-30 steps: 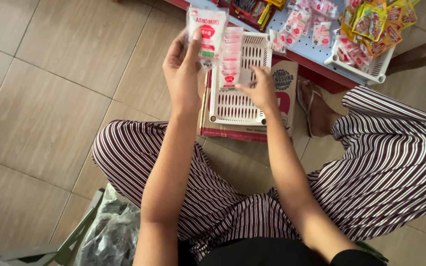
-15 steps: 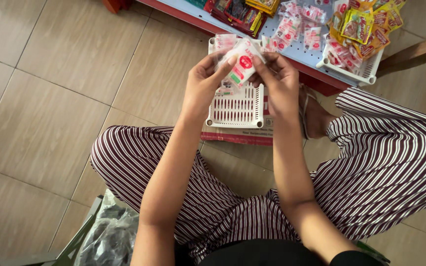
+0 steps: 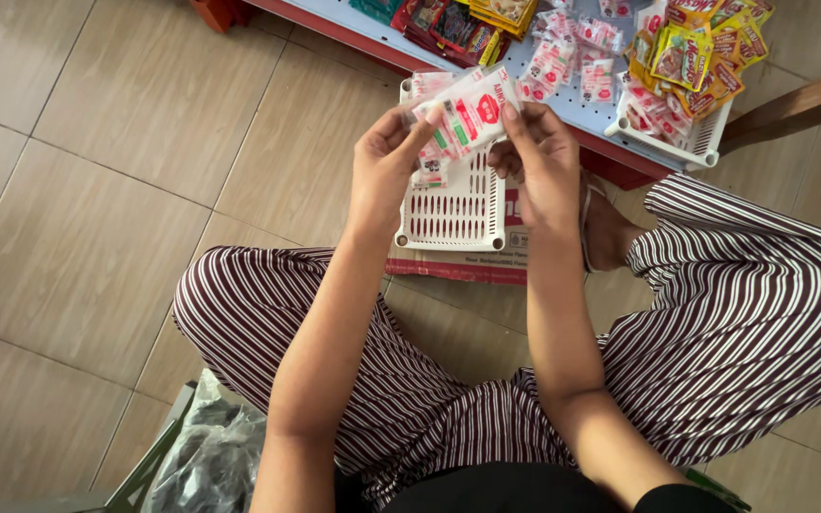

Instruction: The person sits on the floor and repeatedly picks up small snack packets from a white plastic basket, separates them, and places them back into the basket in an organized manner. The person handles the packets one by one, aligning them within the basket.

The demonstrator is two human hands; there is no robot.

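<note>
I hold a small white packet with a red mark (image 3: 468, 116) between both hands, above a white slotted plastic basket (image 3: 456, 213). My left hand (image 3: 387, 160) pinches its left end, and my right hand (image 3: 539, 161) grips its right end. More pink-and-white packets (image 3: 428, 167) lie in the far part of the basket, under my hands. The basket rests on a flat cardboard box (image 3: 458, 265) on the tiled floor.
A low blue shelf with a red edge (image 3: 572, 119) runs across the top, carrying pink sachets (image 3: 563, 57) and a white basket of yellow-red sachets (image 3: 691, 66). My striped trouser legs (image 3: 743, 313) flank the box. A clear plastic bag (image 3: 211, 456) lies at bottom left.
My left hand came down from holding the packet up alone, and my right hand left the basket rim to join it. Both now grip the packet over the basket.
</note>
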